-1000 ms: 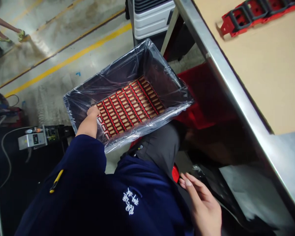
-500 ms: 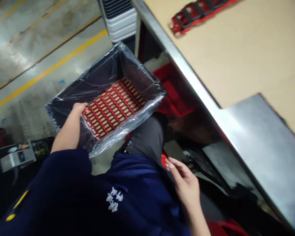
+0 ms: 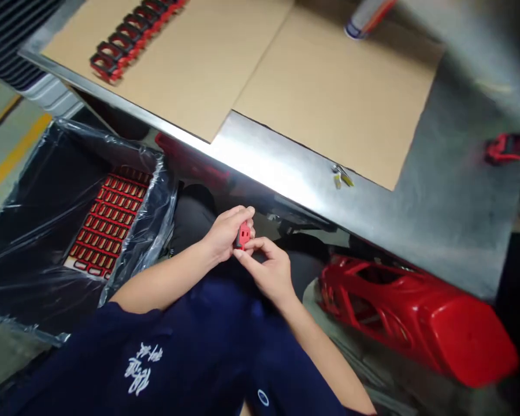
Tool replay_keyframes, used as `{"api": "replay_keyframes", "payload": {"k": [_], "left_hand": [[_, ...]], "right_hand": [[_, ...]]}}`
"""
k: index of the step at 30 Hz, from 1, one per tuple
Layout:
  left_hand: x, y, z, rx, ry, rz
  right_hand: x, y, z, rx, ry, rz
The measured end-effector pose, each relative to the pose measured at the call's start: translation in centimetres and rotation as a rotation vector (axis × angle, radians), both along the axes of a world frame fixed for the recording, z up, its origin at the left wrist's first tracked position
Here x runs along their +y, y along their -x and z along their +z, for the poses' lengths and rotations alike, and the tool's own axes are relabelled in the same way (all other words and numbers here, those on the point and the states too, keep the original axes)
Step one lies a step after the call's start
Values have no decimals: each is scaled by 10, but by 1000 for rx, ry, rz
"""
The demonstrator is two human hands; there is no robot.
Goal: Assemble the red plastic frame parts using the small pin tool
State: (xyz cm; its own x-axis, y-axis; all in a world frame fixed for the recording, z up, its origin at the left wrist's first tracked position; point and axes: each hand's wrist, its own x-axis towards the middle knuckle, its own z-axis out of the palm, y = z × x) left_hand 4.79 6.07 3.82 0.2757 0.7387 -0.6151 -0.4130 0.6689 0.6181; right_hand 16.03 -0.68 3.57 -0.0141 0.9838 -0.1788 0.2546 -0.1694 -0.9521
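Observation:
Over my lap, a small red and black plastic part sits between my two hands. My left hand is closed around its upper left side. The thumb and fingertips of my right hand pinch its lower end. Two small dark slots show on the part's red face. Down to my left, a plastic-lined bin holds rows of similar red and black parts. A line of such parts stands on the cardboard at the table's far left.
Cardboard sheets cover much of the metal table. Small yellow-and-metal pieces lie near its front edge. At the back stands a spray can; a red object lies far right. A red plastic stool is below.
My left hand has left the bin and come to my lap. Both hands now hold the red and black part together. My view has swung right toward the table.

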Motion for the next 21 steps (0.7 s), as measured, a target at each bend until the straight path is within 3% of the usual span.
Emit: {"api": "replay_keyframes", "payload": {"k": [5, 10, 13, 18, 21], "left_hand": [[-5, -23, 24, -93, 36, -154], [-14, -27, 29, -74, 14, -197], [-15, -19, 26, -30, -11, -220], [-26, 9, 22, 155, -151, -98], [-41, 25, 28, 139, -259, -153]], "right_hand": [[-24, -23, 8, 108, -47, -100], [-30, -34, 12, 250, -43, -84], [-30, -41, 14, 308, -31, -59], [-31, -45, 19, 320, -113, -35], [-30, -45, 19, 286, -159, -51]]}}
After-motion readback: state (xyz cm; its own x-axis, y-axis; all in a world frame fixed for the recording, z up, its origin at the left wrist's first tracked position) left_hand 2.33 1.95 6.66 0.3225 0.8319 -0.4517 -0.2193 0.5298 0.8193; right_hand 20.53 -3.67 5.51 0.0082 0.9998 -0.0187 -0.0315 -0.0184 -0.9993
